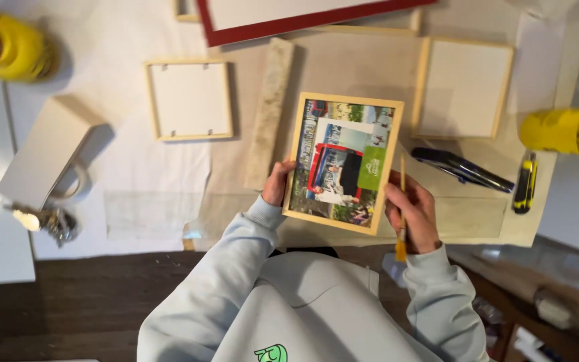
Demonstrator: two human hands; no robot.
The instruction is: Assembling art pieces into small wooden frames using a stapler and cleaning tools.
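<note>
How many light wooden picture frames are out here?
3 fully visible: one held in both hands, one lying at upper left, one at upper right. Pale wood edges beside the red frame may belong to more.

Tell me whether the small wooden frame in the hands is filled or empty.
Filled: the small light wooden frame shows a colourful picture inside its border, held by left hand and right hand.
</note>
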